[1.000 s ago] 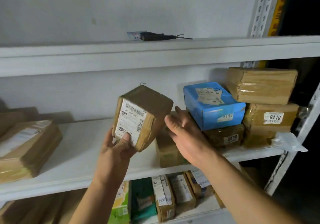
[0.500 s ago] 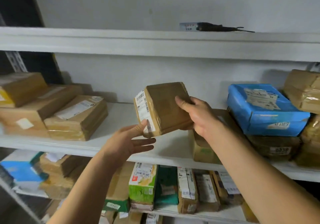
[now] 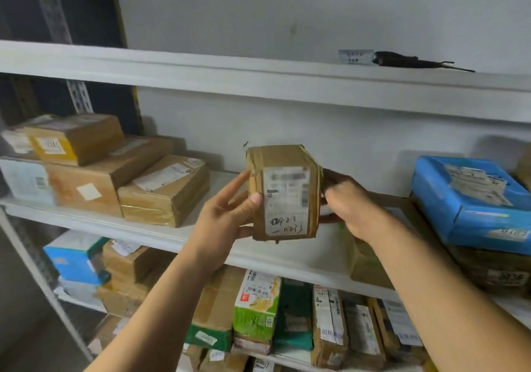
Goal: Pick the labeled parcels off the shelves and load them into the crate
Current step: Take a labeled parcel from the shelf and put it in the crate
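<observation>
Fingers of the left hand (image 3: 227,216) and right hand (image 3: 349,205) clamp opposite sides of a tape-wrapped cardboard parcel (image 3: 284,193), white label facing the camera. Below the fingers runs the white metal shelf (image 3: 161,235); behind, a plain white wall (image 3: 287,9).

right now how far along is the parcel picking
Done: one small brown parcel is off the shelf. In hand: left hand and right hand hold it, label facing the camera. Left: no crate is in view, and the middle shelf and those below hold many parcels.
</observation>
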The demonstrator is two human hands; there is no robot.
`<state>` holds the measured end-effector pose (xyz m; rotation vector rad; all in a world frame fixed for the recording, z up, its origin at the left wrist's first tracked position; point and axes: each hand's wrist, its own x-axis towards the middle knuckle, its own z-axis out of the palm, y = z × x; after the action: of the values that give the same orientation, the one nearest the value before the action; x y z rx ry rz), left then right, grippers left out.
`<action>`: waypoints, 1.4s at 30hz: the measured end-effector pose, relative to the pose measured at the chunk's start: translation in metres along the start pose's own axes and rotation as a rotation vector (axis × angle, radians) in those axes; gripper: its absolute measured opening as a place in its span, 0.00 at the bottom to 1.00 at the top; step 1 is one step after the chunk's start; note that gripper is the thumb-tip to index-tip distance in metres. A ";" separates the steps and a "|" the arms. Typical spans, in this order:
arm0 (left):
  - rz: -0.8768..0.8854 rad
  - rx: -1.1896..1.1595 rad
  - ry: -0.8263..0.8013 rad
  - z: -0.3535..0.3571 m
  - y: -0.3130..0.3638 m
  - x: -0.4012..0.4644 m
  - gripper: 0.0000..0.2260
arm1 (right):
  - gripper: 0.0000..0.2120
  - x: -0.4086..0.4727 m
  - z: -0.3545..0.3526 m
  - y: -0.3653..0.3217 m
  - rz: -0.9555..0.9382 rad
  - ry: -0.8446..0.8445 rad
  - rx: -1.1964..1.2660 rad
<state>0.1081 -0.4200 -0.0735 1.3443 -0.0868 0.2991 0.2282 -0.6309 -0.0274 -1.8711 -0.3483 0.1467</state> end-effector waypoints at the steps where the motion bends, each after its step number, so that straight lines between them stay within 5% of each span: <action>1: 0.031 0.052 0.024 0.001 -0.003 -0.001 0.27 | 0.21 -0.001 -0.004 0.000 0.097 -0.132 0.153; 3: 0.067 0.117 0.027 0.001 -0.011 -0.002 0.31 | 0.31 -0.005 -0.013 0.005 0.195 -0.340 0.362; 5: 0.085 0.155 0.035 -0.005 -0.015 0.000 0.36 | 0.28 -0.009 -0.013 0.010 0.130 -0.415 0.344; 9: 0.090 0.145 0.009 -0.019 -0.017 0.009 0.46 | 0.27 -0.013 0.002 0.028 -0.025 -0.281 0.392; 14: 0.169 0.352 0.139 -0.014 -0.029 0.008 0.58 | 0.35 -0.021 0.012 0.029 -0.213 -0.110 0.013; 20: 0.277 0.643 0.350 -0.021 -0.067 0.000 0.50 | 0.28 -0.040 0.008 0.010 -0.041 -0.494 0.174; 25: 0.584 0.860 0.349 -0.019 -0.073 -0.008 0.43 | 0.27 -0.027 0.034 0.020 -0.078 -0.188 0.291; 28: 0.350 0.743 0.236 -0.036 -0.055 -0.014 0.38 | 0.19 -0.017 0.036 0.044 -0.259 -0.079 0.262; 32: 0.142 0.627 0.080 -0.057 -0.059 -0.026 0.32 | 0.18 -0.010 0.055 0.068 -0.527 0.000 -0.204; 36: 0.158 0.764 0.255 -0.054 -0.056 -0.021 0.29 | 0.22 -0.008 0.066 0.066 -0.383 0.101 -0.365; 42: 0.187 0.891 0.570 -0.072 -0.048 0.002 0.17 | 0.32 0.006 0.090 0.050 -0.259 -0.134 -0.190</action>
<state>0.1145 -0.3591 -0.1345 2.0737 0.4520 0.9432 0.2180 -0.5618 -0.1033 -1.9877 -0.7133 0.0643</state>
